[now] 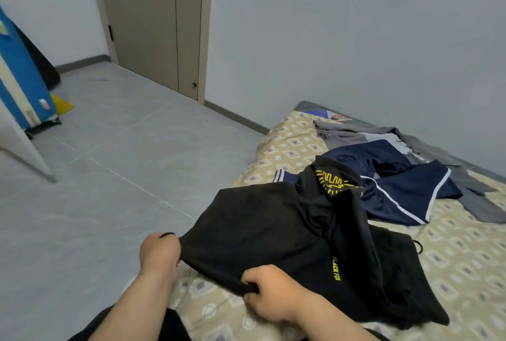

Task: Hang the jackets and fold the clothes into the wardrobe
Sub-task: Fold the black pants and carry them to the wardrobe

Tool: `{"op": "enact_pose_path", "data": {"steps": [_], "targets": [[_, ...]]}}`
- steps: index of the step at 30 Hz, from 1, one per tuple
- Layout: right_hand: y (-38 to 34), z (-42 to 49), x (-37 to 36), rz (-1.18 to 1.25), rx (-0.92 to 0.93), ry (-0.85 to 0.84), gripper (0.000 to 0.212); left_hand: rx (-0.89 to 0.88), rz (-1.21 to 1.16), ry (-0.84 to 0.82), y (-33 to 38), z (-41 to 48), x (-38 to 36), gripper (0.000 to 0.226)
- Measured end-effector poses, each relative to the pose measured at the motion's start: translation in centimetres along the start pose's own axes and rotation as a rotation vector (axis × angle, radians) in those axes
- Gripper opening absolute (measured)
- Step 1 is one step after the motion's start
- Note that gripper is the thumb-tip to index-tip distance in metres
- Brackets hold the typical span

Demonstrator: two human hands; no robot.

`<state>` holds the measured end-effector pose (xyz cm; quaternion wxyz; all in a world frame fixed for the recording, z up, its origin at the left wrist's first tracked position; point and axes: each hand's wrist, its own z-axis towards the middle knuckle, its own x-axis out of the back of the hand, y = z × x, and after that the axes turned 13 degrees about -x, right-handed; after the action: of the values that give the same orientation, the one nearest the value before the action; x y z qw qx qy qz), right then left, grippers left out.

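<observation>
Gray tiles cover the floor (109, 176), and a brown door (150, 25) stands shut in the far wall. At the right, a low bed (287, 146) with a patterned sheet lies on the floor, and the clothes are on it. A black top (260, 231) with yellow letters lies nearest, by the side of the bed. Just behind it, touching it, is a navy piece (405, 195) with white stripes. A gray piece (369, 135) lies further back by the wall. A blue case (19, 75) stands at the far left.

Both hands grip the near edge of the black top. The left hand (160, 251) has its fingers curled round one corner. The right hand (271, 291) pinches the same edge a little way along, with the cloth bunched under its fingers. The edge is pulled tight between them.

This looks like the start of folding the black top. To do it well, the top should be pulled flat first, because its far part sits crumpled in a heap. A gentle tug and a small shake would smooth it out. It is best to pull slowly, so the navy piece does not get dragged along. Then the sides can be folded in and the sleeves laid straight. Nothing on the bed looks folded yet, so most of the job is left to do.
</observation>
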<state>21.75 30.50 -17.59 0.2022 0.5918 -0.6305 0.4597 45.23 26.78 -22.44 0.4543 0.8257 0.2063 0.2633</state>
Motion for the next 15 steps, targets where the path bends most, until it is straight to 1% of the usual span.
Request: {"op": "enact_pose_path", "data": {"steps": [2,4,5,6,7,8,9,10,12,13,14,15], "targets": [[0.1,-0.7,-0.3,0.08,0.002,-0.044,0.011,-0.073,0.182,-0.098,-0.4,0.0,0.3,0.011],[0.4,-0.6,-0.1,0.159,-0.02,0.001,0.013,-0.11,0.417,-0.195,-0.3,-0.7,0.4,0.005],[0.7,-0.4,0.0,0.212,-0.045,0.053,0.011,-0.121,0.548,-0.222,0.0,-1.0,0.2,0.02],[1.1,0.0,0.3,0.24,-0.074,0.131,0.01,-0.146,0.627,-0.245,0.1,-1.0,0.0,0.033],[1.6,0.4,0.7,0.231,-0.089,0.223,0.012,-0.195,0.625,-0.271,0.3,-1.2,-0.3,0.05],[2.2,0.9,0.9,0.203,-0.099,0.302,0.015,-0.235,0.578,-0.318,0.3,-1.2,-0.7,0.061],[2.8,1.2,0.9,0.185,-0.113,0.344,0.018,-0.266,0.498,-0.378,0.4,-1.3,-1.1,0.067],[3.2,1.5,0.9,0.186,-0.131,0.343,0.022,-0.25,0.412,-0.468,0.3,-1.5,-1.7,0.069],[3.7,2.0,1.0,0.229,-0.164,0.313,0.026,-0.16,0.27,-0.699,-0.4,-1.9,-3.0,0.07],[3.9,2.0,1.6,0.266,-0.173,0.375,0.025,-0.15,0.262,-0.773,-1.2,-2.0,-3.8,0.07],[4.3,2.0,2.4,0.306,-0.175,0.528,0.023,-0.176,0.294,-0.801,-1.7,-2.1,-4.3,0.07],[5.0,1.8,3.8,0.333,-0.193,0.733,0.022,-0.22,0.33,-0.781,-2.2,-2.2,-5.0,0.067]]}}
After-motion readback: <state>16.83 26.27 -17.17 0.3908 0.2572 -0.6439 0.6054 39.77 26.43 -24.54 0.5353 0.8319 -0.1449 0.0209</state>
